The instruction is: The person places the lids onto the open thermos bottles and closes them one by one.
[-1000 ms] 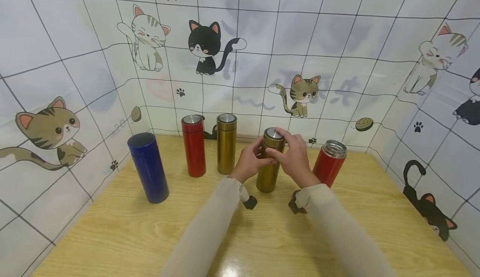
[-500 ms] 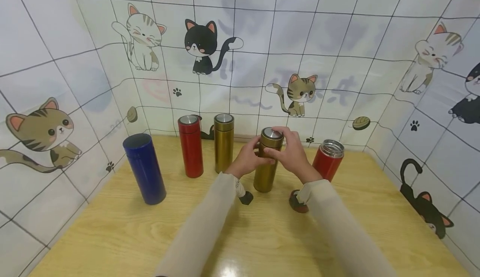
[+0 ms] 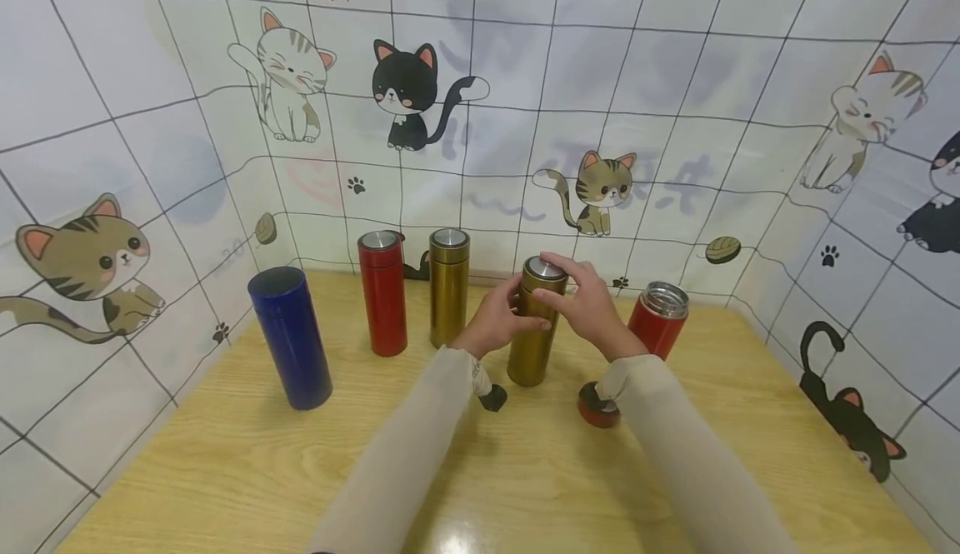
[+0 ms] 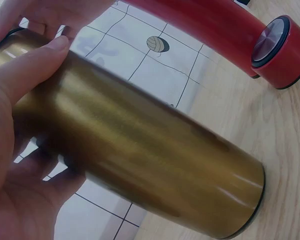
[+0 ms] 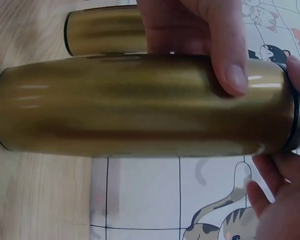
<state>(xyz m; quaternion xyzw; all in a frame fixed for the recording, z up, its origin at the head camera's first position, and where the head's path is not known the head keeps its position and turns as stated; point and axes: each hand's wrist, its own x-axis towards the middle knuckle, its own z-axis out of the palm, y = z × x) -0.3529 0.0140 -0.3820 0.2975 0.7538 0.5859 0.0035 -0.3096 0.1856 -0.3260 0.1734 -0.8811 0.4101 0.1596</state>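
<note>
A gold thermos bottle (image 3: pixel 531 358) stands upright on the table, held by both hands. My left hand (image 3: pixel 497 321) grips its upper body, with the thumb across the front in the left wrist view. At its top, the fingers and thumb of my right hand (image 3: pixel 594 308) are curled round the silver-topped lid (image 3: pixel 546 268). The lid sits on the bottle. Just right of the right hand is a red thermos bottle (image 3: pixel 658 321) with its metal mouth uncovered. Its matching red lid (image 4: pixel 282 52) rests on the table, partly hidden by the right wrist in the head view.
To the left stand a blue bottle (image 3: pixel 292 341), a lidded red thermos (image 3: pixel 384 296) and a second gold thermos (image 3: pixel 448 296). The wooden table (image 3: pixel 225 471) is bordered by a cat-patterned tile backdrop (image 3: pixel 495 62) at the back and both sides.
The right hand's fingers have shifted slightly round the gold bottle's lid. The left hand and the bottles stay in place; the head view has moved a little.
</note>
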